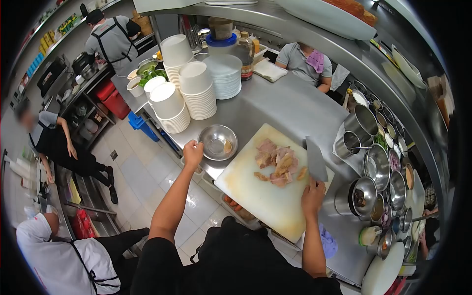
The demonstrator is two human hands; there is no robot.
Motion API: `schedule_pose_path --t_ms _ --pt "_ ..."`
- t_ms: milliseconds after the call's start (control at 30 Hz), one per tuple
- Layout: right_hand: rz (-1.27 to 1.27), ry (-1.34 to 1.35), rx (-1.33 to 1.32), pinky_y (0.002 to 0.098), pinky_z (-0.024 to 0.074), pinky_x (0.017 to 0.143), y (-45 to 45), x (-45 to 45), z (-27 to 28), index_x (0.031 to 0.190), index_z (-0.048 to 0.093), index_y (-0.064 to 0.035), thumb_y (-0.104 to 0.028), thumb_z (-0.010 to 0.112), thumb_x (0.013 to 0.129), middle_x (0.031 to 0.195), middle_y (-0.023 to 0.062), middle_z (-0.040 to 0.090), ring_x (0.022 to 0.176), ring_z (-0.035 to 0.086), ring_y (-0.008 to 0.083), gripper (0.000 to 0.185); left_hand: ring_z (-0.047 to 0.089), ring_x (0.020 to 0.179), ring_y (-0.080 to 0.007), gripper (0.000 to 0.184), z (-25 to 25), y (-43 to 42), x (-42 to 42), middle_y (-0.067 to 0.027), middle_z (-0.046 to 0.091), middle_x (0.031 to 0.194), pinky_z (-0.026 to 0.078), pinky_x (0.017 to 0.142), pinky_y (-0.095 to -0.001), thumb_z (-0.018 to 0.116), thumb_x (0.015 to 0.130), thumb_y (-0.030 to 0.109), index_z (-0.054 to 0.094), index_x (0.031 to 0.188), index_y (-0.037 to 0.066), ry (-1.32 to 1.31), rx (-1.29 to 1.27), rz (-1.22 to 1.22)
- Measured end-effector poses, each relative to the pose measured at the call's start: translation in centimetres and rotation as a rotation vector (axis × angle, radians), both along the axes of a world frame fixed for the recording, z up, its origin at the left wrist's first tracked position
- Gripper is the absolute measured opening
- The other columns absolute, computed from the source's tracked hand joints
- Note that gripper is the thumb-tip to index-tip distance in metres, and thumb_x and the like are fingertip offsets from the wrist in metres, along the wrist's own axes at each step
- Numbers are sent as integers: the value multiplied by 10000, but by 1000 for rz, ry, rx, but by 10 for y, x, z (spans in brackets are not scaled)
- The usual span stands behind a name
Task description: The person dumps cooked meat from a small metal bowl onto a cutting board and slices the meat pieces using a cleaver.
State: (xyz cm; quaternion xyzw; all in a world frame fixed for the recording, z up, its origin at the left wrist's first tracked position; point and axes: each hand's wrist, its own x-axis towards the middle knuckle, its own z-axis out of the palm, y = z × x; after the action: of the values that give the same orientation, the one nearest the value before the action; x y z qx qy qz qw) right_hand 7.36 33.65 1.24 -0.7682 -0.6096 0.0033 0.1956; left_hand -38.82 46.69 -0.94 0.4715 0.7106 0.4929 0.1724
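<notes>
My left hand [193, 153] pinches the near-left rim of a steel bowl [212, 138] at the counter's edge. Inside that bowl lies one small piece of meat [227, 147]. In my right hand [313, 195] is the handle of a cleaver [315, 160], its broad blade pointing away from me over the right side of the cutting board [255, 206]. A pile of cut cooked meat [280, 164], which looks like chicken, sits on the upper middle of the board, with a few loose pieces around it. The blade is apart from the pile.
Stacked white bowls [198, 96] and plates [223, 73] stand beyond the steel bowl. Pots [361, 123] and several ingredient bowls [377, 164] crowd the right side. A blue cloth [327, 241] lies near my right forearm. Co-workers [110, 42] stand around; a shelf [236, 15] hangs overhead.
</notes>
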Motion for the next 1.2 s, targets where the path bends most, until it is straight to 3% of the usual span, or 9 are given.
schedule_pose_path --t_ms 167,267,400,500,567,600,867,1067,1200 --pt "-6 -39 53 475 499 907 4 10 -15 1323 621 -100 -60 626 887 1175 190 581 1082 586 386 437 628 700 -328 291 19 -8 -4 -178 673 766 519 713 -429 761 850 262 639 823 -1 169 -139 -50" --pt "16 83 -56 491 519 887 17 26 -13 1317 619 -63 -48 616 875 1126 225 641 1037 645 429 442 643 981 -378 275 41 -9 9 -188 689 1048 515 876 -441 742 874 240 669 1001 6 584 211 -40" --pt "53 136 -49 491 535 852 17 39 39 1287 605 -8 -36 600 863 1067 271 683 1003 670 462 426 613 1091 -365 253 50 16 25 -168 649 1204 494 947 -445 677 908 173 672 1122 38 547 103 -826" --pt "-52 391 -110 449 541 838 -13 33 85 1258 580 40 -35 580 877 1006 245 717 940 706 411 387 636 1105 -387 318 0 58 31 -141 646 1243 513 930 -453 584 928 99 675 1232 127 751 37 -1191" --pt "92 542 174 386 540 670 -36 29 88 1195 574 29 -37 571 906 837 143 697 709 688 269 297 645 1094 -381 321 41 47 41 -148 639 1262 519 916 -458 602 906 88 676 1215 131 697 -245 -1154" --pt "-26 946 54 268 419 477 -47 20 100 1151 548 14 -18 537 906 664 32 561 517 534 112 247 645 1094 -381 321 52 45 44 -148 639 1262 519 916 -458 602 906 88 676 1215 131 690 -245 -1168" --pt "33 991 -324 277 408 492 -95 -21 102 1142 559 -26 -108 553 965 682 0 554 554 514 73 196 639 1094 -357 208 42 55 29 -122 616 1263 521 885 -451 671 788 34 632 986 82 603 -151 -1194" --pt "380 653 -580 513 502 743 -81 -64 100 1192 487 25 -196 574 971 863 349 650 865 649 532 325 641 1051 -357 276 44 55 31 -130 603 1247 524 863 -447 686 762 29 641 1030 74 647 -280 -1158" --pt "442 584 -627 536 505 770 -71 -71 95 1192 488 27 -210 551 975 888 355 656 878 647 535 327 669 1005 -347 296 41 51 27 -119 612 1151 537 857 -417 719 756 40 653 1044 49 699 -177 -1039"
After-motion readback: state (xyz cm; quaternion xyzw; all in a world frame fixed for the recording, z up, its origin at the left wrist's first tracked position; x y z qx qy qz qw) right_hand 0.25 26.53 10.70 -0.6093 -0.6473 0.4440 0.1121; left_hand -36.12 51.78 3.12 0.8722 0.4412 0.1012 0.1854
